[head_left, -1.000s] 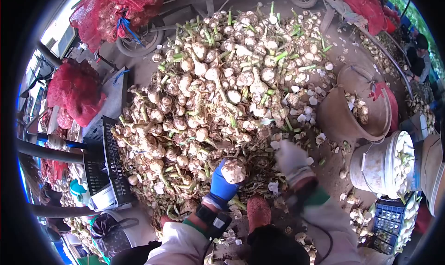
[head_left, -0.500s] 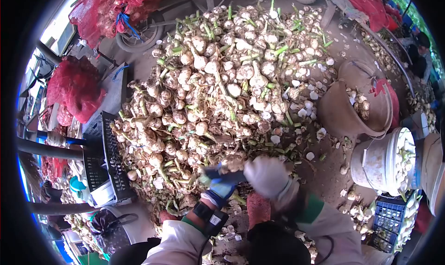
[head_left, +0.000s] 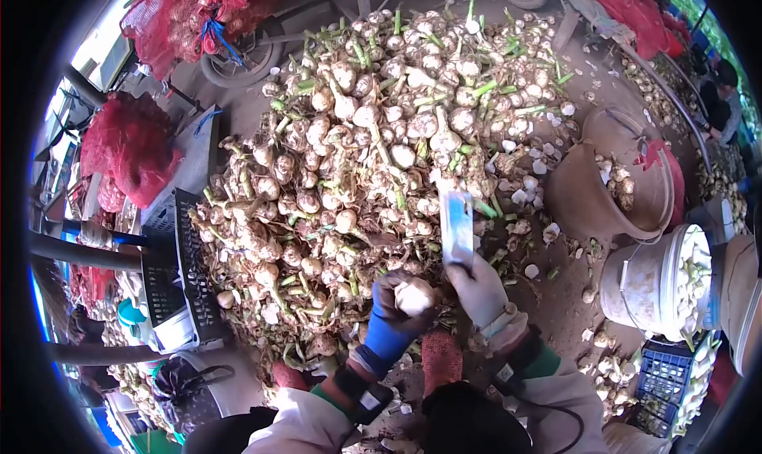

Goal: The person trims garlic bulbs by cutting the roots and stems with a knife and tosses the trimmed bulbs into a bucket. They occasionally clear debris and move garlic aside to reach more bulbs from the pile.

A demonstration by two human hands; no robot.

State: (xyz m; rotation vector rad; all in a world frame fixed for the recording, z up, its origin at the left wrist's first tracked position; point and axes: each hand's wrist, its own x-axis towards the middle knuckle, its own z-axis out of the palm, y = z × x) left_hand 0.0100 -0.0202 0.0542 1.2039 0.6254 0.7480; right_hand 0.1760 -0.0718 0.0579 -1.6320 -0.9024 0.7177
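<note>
Head view, looking down on a garlic-trimming station. The left hand point(head_left: 394, 315), in a blue glove, is clamped around a single garlic bulb point(head_left: 415, 297), which sits in the curled fingers at the near edge of the garlic heap point(head_left: 381, 144). The right hand point(head_left: 479, 287), in a pale glove, is closed on the handle of a knife point(head_left: 458, 228); the broad, light blade points up and away from the person, above and just to the right of the held bulb, and whether it touches the bulb cannot be told. A dark band with a small device sits on the left wrist point(head_left: 359, 390).

The heap of untrimmed bulbs, many with green stalks and dried roots, fills the centre of the view and rests on the ground. To its right stands a brown bucket point(head_left: 591, 204) holding a few bulbs, tilted toward the heap. Nearer the person, a white bucket point(head_left: 643, 283) is filled with trimmed bulbs, and a blue crate point(head_left: 671, 371) just below it also holds bulbs. A black crate point(head_left: 178, 287) stands at the left edge of the heap. Red mesh sacks point(head_left: 131, 148) of garlic lie at the upper left. Loose white skins point(head_left: 532, 172) are scattered between heap and brown bucket. No legible writing or brand marks are visible.
</note>
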